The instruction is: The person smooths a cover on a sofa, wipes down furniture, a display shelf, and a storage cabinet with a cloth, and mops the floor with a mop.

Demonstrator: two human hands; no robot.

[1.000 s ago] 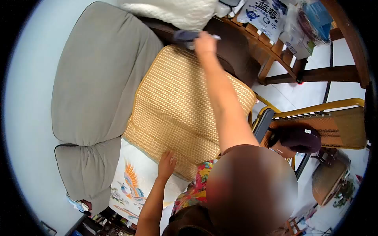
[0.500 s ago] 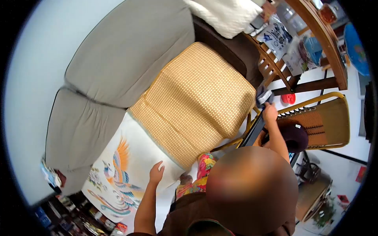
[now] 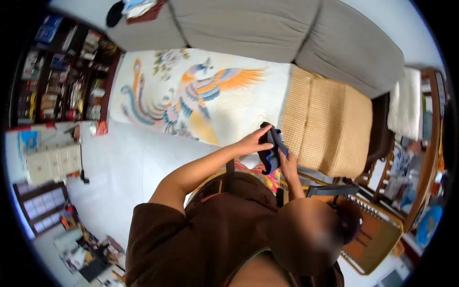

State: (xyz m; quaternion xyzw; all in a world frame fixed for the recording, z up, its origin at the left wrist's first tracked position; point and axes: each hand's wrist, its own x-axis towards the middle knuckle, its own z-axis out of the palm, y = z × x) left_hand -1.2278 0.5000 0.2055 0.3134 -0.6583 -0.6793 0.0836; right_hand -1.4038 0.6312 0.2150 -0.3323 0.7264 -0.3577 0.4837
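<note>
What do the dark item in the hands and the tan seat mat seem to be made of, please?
Dark item: probably soft, matte cloth, as it bends in loose folds; the exact fibre is unclear.
Tan seat mat: looks like woven straw or rattan, possibly a synthetic imitation, fairly matte; the fine, regular weave suggests it.

The dark cloth [image 3: 273, 161] looks matt; the tan mat [image 3: 330, 112], woven and rough (like basketwork); the cushions [image 3: 244, 24], matt fabric.
</note>
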